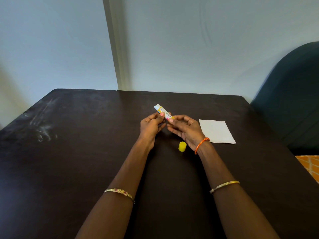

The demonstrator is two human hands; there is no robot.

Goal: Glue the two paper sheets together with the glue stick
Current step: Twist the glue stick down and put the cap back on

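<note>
Both my hands hold an uncapped glue stick [163,112] above the middle of the dark table [86,152]. Its white tip points up and to the far left. My left hand [151,125] pinches the middle of the tube, and my right hand [184,129] grips its lower end. The yellow cap [182,146] stands on the table just below my right hand, apart from it. White paper [216,131] lies flat on the table to the right of my right hand; I cannot tell whether it is one sheet or two stacked.
A dark chair back [291,100] rises beyond the table's right edge. An orange patterned surface [310,166] shows at the far right. A wall stands close behind the table's far edge. Pale smudges [43,128] mark the table's left side.
</note>
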